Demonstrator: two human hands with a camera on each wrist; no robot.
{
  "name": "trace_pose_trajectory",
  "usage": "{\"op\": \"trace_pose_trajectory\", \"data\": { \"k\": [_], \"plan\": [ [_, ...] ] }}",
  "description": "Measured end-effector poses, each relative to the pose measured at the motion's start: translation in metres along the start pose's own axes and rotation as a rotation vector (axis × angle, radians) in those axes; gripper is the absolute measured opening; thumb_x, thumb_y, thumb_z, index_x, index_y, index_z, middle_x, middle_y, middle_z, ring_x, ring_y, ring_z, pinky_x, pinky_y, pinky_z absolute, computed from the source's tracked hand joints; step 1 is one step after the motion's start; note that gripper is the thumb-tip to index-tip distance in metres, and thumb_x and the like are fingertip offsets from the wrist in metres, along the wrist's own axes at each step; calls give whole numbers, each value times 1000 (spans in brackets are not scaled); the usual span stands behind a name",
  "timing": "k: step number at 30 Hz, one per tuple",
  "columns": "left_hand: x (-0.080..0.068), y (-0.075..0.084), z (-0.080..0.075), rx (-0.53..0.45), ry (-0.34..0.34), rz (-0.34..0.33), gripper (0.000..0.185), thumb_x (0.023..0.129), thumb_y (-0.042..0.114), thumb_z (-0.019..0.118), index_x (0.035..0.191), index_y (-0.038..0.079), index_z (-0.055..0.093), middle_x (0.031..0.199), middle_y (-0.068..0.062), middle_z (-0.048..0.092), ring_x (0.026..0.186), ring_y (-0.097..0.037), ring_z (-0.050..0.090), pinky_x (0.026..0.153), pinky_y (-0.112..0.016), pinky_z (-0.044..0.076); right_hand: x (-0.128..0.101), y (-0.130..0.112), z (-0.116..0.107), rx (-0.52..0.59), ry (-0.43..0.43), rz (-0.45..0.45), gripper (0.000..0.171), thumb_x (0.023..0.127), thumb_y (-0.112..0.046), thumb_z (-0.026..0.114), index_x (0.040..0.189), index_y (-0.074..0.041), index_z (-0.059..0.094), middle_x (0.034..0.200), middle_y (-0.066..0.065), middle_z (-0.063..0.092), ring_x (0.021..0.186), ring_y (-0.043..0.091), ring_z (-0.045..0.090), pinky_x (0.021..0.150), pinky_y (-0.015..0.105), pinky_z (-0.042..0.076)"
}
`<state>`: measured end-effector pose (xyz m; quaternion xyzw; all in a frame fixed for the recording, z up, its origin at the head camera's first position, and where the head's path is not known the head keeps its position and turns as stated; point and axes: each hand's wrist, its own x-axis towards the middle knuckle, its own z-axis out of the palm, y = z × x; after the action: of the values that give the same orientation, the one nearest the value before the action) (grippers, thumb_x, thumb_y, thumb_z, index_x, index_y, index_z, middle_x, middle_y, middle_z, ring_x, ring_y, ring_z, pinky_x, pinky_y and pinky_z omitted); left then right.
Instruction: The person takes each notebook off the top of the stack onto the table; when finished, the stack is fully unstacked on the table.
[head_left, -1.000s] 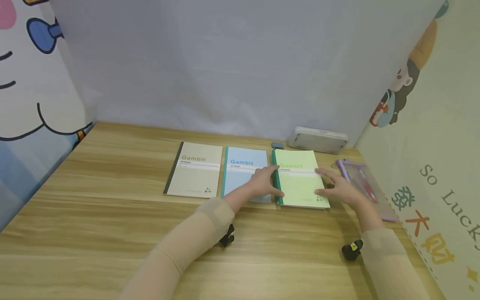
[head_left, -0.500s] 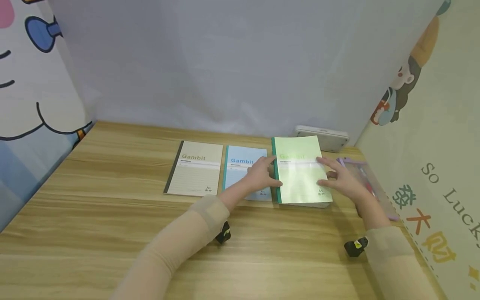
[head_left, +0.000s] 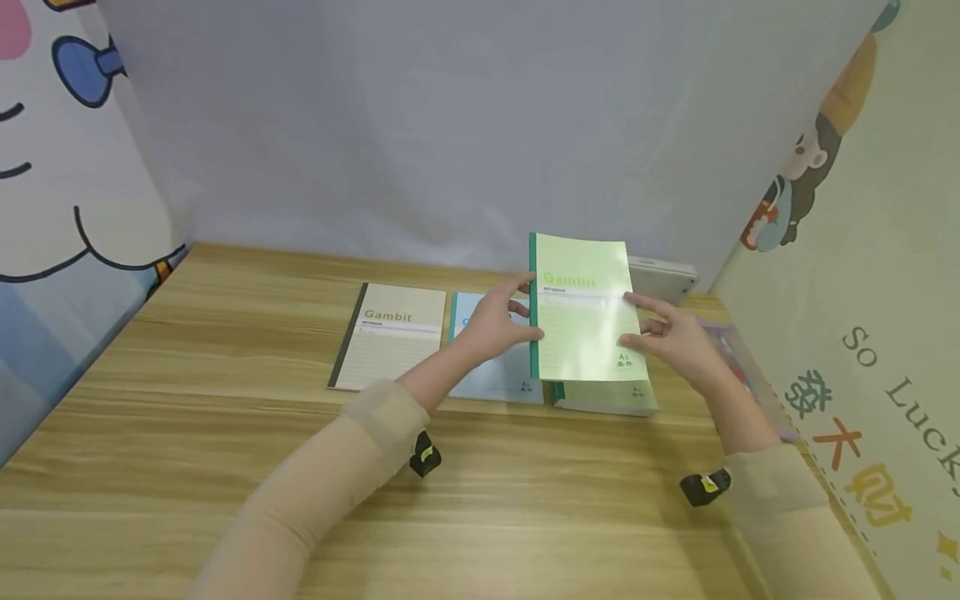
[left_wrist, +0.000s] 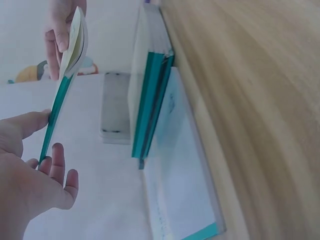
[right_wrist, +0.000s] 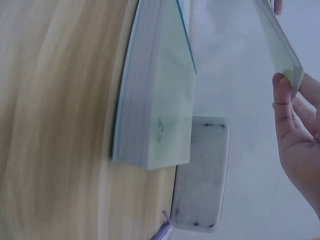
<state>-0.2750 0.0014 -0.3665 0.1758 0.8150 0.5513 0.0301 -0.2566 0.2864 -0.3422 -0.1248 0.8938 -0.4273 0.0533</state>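
Observation:
A green notebook (head_left: 585, 321) with a dark green spine is held up in the air between both hands. My left hand (head_left: 495, 321) pinches its spine edge, thumb on the cover and fingers behind. On the opposite edge, my right hand (head_left: 675, 337) grips the notebook, thumb in front. Below it a stack of green notebooks (head_left: 607, 397) lies on the table, mostly hidden in the head view; the left wrist view shows the stack's green spines (left_wrist: 150, 100). Left of the stack lies a blue notebook (head_left: 495, 375), and beyond that a beige notebook (head_left: 390, 342) with a black spine.
A white box-like case (head_left: 663, 279) stands against the back wall, partly behind the raised notebook. A purple-edged zip pouch (head_left: 738, 358) with pens lies at the right, beside the patterned wall. Wooden tabletop (head_left: 525, 517) stretches in front of the notebooks.
Both hands have lifted the top green notebook off the stack, raising it and shifting it left. More notebooks of the same colour now show beneath it.

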Motion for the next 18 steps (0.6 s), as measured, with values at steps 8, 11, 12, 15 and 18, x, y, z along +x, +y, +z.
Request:
{"op": "trace_pose_trajectory", "data": {
  "k": [8,11,12,15,18],
  "plan": [
    [-6,9,-30,-42,44,3,81,79,8,75,147,18,32,132,-3,46,99,-18,58,91,-34,48,5,-29,10,88,30,-4,69,82,-29,74,143,-28,41,118,4,49,84,9,51,60,21,40],
    [-10,12,-44,-55,35,-18,81,80,10,75,147,20,31,133,-2,45,102,-19,56,91,-36,48,9,-38,13,85,19,-34,70,83,-25,73,144,-28,40,117,1,48,73,6,47,50,21,35],
    [-12,14,-49,-61,31,-23,81,80,10,74,148,21,31,134,-2,45,102,-19,55,91,-36,48,10,-42,15,82,14,-46,70,83,-24,73,144,-29,39,122,1,48,72,6,48,50,21,35],
    [-16,15,-64,-94,20,-23,81,81,10,73,148,22,30,135,-3,44,102,-20,53,93,-37,46,13,-52,19,69,-23,-100,71,85,-23,72,146,-32,36,137,-2,42,78,9,53,57,23,43],
    [-20,15,-80,-114,22,-27,80,81,9,73,148,23,30,134,-4,45,100,-20,53,93,-37,45,15,-62,25,102,-73,-172,74,85,-19,72,147,-31,33,147,0,32,96,17,57,73,26,51]
  ]
}}
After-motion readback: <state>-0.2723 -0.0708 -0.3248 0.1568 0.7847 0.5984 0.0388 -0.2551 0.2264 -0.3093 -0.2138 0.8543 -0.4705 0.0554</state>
